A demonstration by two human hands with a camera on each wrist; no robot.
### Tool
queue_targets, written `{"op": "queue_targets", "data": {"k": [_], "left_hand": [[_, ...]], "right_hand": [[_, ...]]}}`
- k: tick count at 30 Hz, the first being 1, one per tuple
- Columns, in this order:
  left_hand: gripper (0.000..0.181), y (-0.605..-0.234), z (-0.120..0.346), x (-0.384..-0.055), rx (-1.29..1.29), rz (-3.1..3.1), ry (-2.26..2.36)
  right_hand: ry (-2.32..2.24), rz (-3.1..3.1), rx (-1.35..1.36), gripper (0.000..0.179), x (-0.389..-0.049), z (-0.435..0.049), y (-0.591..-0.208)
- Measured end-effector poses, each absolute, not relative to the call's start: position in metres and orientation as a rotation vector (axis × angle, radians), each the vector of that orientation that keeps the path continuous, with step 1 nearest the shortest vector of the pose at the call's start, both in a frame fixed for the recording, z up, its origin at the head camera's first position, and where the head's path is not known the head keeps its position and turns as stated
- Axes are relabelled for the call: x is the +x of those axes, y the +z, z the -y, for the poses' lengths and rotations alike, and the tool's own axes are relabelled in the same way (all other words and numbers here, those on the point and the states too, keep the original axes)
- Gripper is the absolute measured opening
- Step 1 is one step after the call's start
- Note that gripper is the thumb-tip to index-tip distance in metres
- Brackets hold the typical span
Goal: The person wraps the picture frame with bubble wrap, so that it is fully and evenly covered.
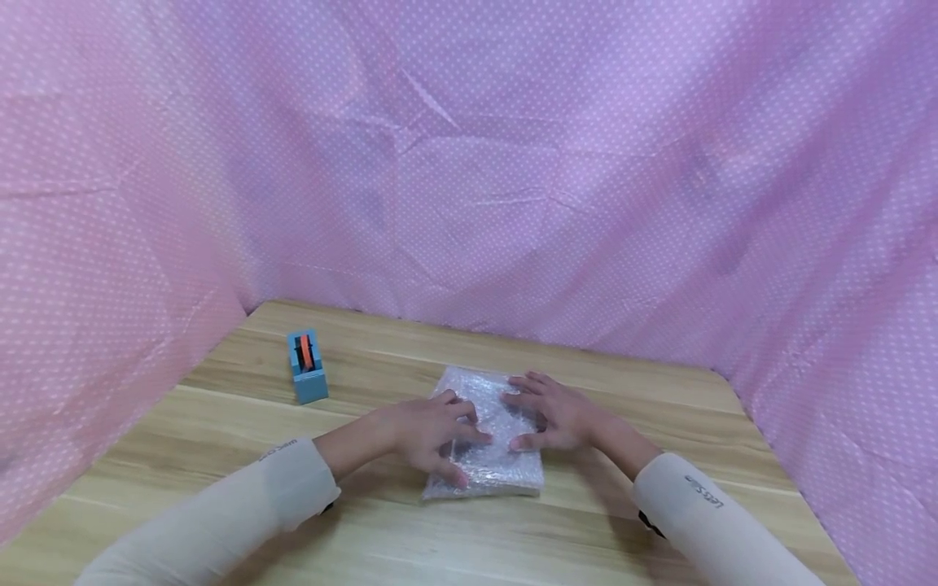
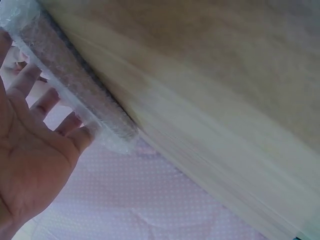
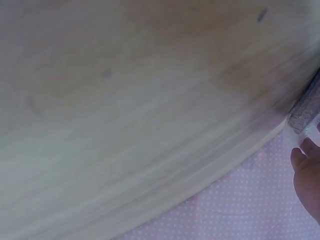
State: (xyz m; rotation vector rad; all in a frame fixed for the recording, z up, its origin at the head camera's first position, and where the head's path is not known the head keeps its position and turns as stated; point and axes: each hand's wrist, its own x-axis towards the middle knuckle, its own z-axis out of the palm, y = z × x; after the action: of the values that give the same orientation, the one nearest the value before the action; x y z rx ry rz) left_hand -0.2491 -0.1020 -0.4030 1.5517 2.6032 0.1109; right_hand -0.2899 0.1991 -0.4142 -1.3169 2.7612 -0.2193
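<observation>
A flat rectangular package in clear bubble wrap [image 1: 500, 470] lies on the table in front of the person. On its left side rests the left hand [image 1: 434, 435], fingers spread and loosely bent over the top. The right hand [image 1: 563, 413] touches the opposite side with its fingertips and thumb apart. In the left wrist view, the left hand's fingers [image 2: 44, 102] reach along the wrapped package [image 2: 75, 75], whose lower edge is dark. Only part of the right hand [image 3: 309, 182] shows in the right wrist view, at the package's corner [image 3: 304, 114]. What the wrap encloses is obscured.
A blue tape dispenser [image 1: 311, 387] with an orange roll [image 1: 305, 353] stands at the back left of the wooden table [image 1: 381, 521]. Pink dotted cloth [image 1: 469, 203] hangs behind the table and along both sides.
</observation>
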Motion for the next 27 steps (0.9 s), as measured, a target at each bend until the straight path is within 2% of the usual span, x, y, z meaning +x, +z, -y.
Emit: {"op": "queue_targets", "data": {"k": [17,27], "left_hand": [[0.073,-0.395,0.099,-0.252,1.572,-2.599,0.045],[0.075,-0.393,0.098,-0.252,1.545,-2.627,0.121]], "right_hand": [[-0.234,-2.751,-1.234,0.086,-0.289,-0.197,-0.418],[-0.203,-2.771,-1.311,0.087,-0.284,-0.198,-0.413]]}}
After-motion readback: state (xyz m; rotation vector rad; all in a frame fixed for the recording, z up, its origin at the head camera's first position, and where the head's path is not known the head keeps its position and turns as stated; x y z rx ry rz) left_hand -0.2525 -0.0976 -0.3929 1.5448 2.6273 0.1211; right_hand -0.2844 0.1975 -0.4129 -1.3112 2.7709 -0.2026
